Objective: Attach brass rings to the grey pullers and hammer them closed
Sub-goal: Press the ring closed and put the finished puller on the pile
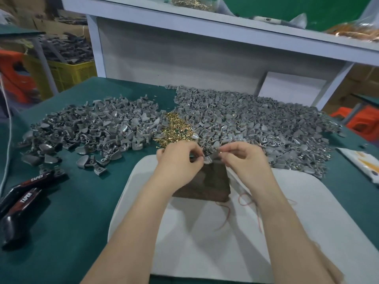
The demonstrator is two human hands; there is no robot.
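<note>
Grey pullers lie in two broad heaps on the far half of the green table, a left pile and a larger right pile. A small mound of brass rings sits between them.

Your hands meet just near of that mound, above the far edge of a brown block. The block rests on a white board. Your left hand has its fingers curled in, pinching a single grey puller by its left side. Your right hand is pinched shut at the fingertips on a brass ring, little more than a glint, held right against the puller's upper right edge. Whether the ring has entered the puller is too small to tell.

A loose red thread trails over the board near your right wrist. Two black tools marked TAPER lie at the left near edge of the table.
</note>
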